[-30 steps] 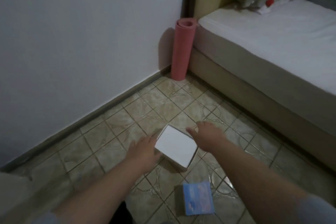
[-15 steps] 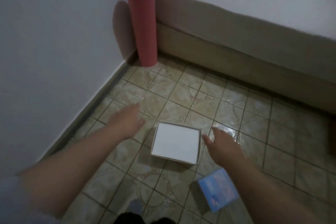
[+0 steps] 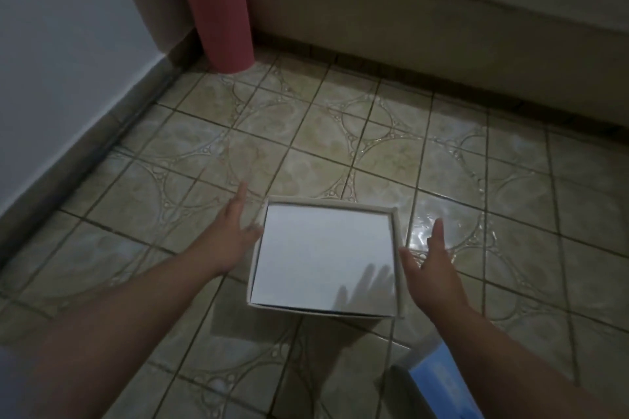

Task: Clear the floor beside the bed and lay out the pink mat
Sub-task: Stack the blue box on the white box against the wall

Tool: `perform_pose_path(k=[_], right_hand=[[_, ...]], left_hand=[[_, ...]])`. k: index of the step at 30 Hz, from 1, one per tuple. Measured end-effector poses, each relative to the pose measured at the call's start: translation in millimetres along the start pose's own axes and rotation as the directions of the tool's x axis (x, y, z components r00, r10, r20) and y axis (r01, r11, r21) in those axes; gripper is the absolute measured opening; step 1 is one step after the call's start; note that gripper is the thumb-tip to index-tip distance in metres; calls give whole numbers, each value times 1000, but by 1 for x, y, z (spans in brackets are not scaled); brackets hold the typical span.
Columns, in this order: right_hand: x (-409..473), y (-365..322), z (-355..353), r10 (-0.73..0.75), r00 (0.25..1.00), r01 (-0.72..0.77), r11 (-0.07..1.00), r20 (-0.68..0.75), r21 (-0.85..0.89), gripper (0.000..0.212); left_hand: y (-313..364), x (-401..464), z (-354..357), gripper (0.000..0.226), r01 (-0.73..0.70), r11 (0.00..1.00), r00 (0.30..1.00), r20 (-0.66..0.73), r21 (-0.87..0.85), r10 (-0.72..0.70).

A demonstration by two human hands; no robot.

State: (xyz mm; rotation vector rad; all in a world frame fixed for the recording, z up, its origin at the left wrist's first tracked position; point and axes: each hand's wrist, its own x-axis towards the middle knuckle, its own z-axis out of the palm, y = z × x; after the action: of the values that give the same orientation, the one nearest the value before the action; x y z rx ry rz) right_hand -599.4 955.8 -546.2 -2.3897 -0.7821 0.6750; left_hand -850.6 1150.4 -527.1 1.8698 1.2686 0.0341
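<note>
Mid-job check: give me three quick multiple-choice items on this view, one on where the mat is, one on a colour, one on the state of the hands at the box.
1. Where is the rolled mat?
A. Standing upright in the corner between wall and bed base
B. Unrolled flat on the tiles
C. Lying on top of the white box

2. What colour is the smaller box at the bottom edge?
A. Red
B. Blue
C. Green

3. How are the hands at the white box?
A. Both clamped on it, box lifted
B. One hand pressing on its top
C. Both open, one on each side, box on the floor

Answers:
1 A, it stands on end by the bed base.
2 B, its visible top is light blue.
3 C, the left hand and right hand flank it with fingers spread.
</note>
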Motion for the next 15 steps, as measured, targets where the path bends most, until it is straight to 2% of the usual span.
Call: perform_pose_path(k=[4, 7, 11, 15], right_hand=[[36, 47, 55, -8, 1000, 8, 1000, 20, -20, 84], [52, 72, 83, -36, 998, 36, 999, 49, -1, 81], [60, 89, 92, -23, 1000, 24, 999, -22, 42, 75], [61, 94, 90, -5, 1000, 5, 999, 4, 45, 74]], left_hand=[[-61, 40, 51, 85, 24, 1000, 1000, 11, -12, -24], [-87, 56, 80, 89, 17, 989, 1000, 3, -147, -17], [-104, 61, 104, 84, 81, 953, 994, -49, -290, -99], [-104, 63, 109, 75, 65, 962, 995, -52, -265, -81]])
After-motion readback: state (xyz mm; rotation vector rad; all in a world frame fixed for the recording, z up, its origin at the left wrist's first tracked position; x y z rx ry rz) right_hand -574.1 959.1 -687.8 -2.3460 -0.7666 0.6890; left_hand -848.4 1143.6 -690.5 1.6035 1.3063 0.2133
